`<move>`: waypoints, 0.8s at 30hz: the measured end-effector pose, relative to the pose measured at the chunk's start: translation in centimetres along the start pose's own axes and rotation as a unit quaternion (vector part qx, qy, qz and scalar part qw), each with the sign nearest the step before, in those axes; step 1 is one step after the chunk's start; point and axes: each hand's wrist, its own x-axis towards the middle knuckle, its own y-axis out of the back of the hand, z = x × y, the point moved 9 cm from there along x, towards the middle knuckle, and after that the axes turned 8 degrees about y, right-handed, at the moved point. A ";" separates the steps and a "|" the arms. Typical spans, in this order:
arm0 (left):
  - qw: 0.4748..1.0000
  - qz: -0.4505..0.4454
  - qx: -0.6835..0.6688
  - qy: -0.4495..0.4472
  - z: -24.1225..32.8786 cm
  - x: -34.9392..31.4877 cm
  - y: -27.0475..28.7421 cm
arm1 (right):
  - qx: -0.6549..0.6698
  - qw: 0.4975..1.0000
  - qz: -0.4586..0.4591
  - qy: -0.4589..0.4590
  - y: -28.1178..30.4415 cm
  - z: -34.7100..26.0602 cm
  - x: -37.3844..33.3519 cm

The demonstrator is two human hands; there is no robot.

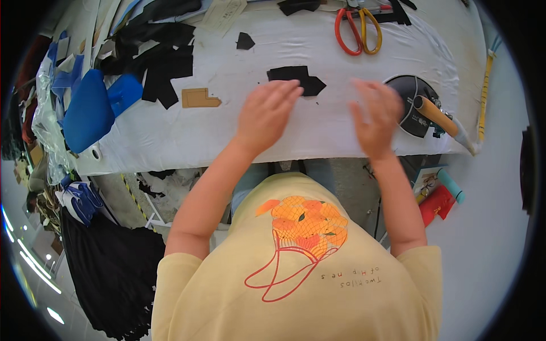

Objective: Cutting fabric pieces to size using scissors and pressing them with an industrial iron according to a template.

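Left hand [266, 116], fingers straight, overlaps a patch [298, 78]; right hand [376, 120] gapes; both seem empty. Iron [414, 103], upper right, presumably parked for reach.

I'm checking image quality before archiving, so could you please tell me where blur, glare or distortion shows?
In the head view, the right hand is motion-blurred, while the left hand looks sharper; bright light streaks glare near the lower left rim; the table has edges that bow, and the corners fall to black.

a textile workshop, shown by iron [415, 108], scissors [358, 35] and black cutouts [310, 83] (on a cloth-covered table [193, 136]).
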 end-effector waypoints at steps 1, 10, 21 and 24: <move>1.000 0.001 -0.001 0.000 0.5 0.5 -0.7 | -0.055 0.997 0.049 0.015 3.6 1.6 -0.2; 0.997 -0.019 0.065 -0.024 0.9 0.6 -3.2 | -0.082 0.956 -0.255 -0.119 7.1 15.3 -4.2; 0.997 -0.012 -0.046 0.056 -1.6 -0.2 0.1 | -0.059 0.971 -0.228 -0.035 -0.4 -1.4 5.0; 0.994 0.037 -0.037 0.096 -2.6 -1.8 3.2 | -0.048 0.976 -0.209 -0.030 -2.4 -3.0 6.9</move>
